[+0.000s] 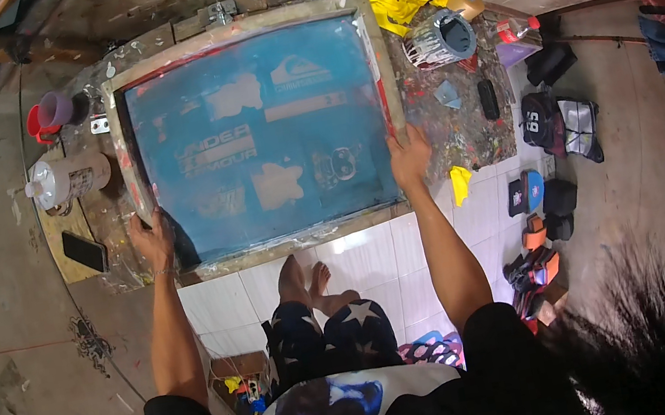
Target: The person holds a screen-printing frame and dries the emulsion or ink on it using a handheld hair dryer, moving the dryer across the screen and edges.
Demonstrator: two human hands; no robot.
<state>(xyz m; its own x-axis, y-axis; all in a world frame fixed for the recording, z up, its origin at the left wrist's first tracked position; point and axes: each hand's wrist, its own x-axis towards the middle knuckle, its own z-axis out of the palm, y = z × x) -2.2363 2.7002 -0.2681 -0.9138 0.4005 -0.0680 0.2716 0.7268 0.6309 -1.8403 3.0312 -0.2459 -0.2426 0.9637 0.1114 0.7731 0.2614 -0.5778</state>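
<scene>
"So, where are the hands, and what do they hold?"

"Both are on a large wooden frame (pixel 381 65) stretched with blue mesh (pixel 269 152), over a paint-spotted table (pixel 473 145). The left hand (pixel 153 242) pinches its lower left corner; the right hand (pixel 410 160) curls over the right side bar, a little higher. Whether the table bears its weight, I cannot tell."

"What could go wrong?"

"It might twist or slip, I'd judge, as the grips sit at uneven heights and both near the close end, leaving the far bar without a hand."

"Anything within knocking range?"

"On the left, a white jug (pixel 74 180) lies just beside the frame, so a sideways swing could bump it. A dark phone (pixel 85 252) is a bit farther off, near the table's edge; a shoved jug might push it off. On the right, a paint-streaked pot (pixel 441 39) is near enough to be clipped."

"And the mesh?"

"Dragging it over something hard could tear it. Whether it is wet, I cannot tell."
</scene>
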